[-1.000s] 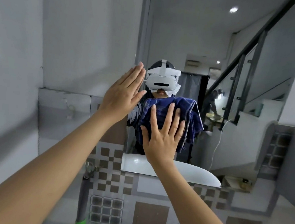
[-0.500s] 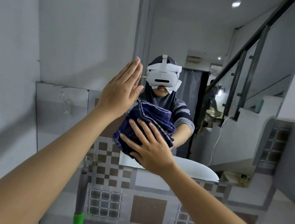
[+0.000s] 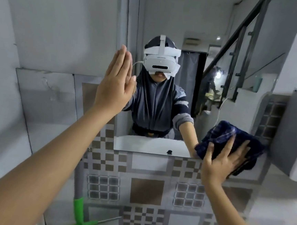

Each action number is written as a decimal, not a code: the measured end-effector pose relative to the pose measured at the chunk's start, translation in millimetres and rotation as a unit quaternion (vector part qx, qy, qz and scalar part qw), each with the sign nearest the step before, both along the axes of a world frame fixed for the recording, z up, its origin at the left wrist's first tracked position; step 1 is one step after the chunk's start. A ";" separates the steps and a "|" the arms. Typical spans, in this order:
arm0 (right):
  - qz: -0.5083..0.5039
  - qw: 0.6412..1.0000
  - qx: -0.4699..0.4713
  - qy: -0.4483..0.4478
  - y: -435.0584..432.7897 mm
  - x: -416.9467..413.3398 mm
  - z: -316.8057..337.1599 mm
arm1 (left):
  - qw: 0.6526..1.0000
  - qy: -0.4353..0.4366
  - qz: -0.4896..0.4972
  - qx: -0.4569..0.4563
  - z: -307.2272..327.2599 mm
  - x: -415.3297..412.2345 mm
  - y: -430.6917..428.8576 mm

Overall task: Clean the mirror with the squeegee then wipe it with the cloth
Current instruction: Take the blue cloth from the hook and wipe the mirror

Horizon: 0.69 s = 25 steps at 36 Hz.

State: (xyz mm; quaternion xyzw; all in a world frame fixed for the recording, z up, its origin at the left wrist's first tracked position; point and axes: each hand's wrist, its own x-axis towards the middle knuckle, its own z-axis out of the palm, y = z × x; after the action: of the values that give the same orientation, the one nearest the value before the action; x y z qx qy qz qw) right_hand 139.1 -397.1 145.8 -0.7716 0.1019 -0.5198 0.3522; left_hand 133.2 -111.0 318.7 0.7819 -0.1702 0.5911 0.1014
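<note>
A tall wall mirror (image 3: 214,24) hangs ahead and reflects a person with a white headset. My right hand (image 3: 220,163) presses a dark blue checked cloth (image 3: 231,139) flat against the mirror's lower right corner. My left hand (image 3: 117,84) rests flat on the mirror's left edge, fingers straight and together, holding nothing. The squeegee (image 3: 79,215), with a grey pole and green fittings, leans against the tiled wall at the lower left, away from both hands.
A patterned grey and brown tiled wall (image 3: 146,191) runs below the mirror. A grey box-like fixture (image 3: 293,135) sticks out from the wall just right of the cloth. A plain grey wall (image 3: 43,31) fills the left side.
My right hand has swept the cloth from the lower left of the mirror across to its lower right corner. My left hand has stayed on the mirror's left edge.
</note>
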 end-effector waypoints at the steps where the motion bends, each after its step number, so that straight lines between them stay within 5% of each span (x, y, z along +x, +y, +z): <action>1: 0.001 1.000 0.028 -0.012 13.0 -0.6 -7.0 | 1.000 -0.002 -0.003 -0.005 -0.8 -0.2 -0.5; 7: 0.007 0.998 0.030 -0.058 91.5 -3.0 -23.8 | 1.000 0.001 -0.026 0.010 -11.6 -4.2 5.0; 19: 0.073 0.976 -0.192 -0.070 186.1 -9.1 -13.3 | 0.998 0.043 -0.039 0.028 -55.4 -22.4 25.9; 25: 0.064 0.966 -0.240 -0.075 197.5 -10.6 -21.2 | 0.992 0.090 -0.055 -0.068 -100.2 -38.5 28.4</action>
State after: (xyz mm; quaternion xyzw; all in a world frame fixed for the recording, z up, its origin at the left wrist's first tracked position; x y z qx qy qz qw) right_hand 128.5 -199.6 124.6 -0.7972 -0.1023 -0.5618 0.1956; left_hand 94.7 -82.6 218.4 0.8129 -0.1622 0.5218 0.2016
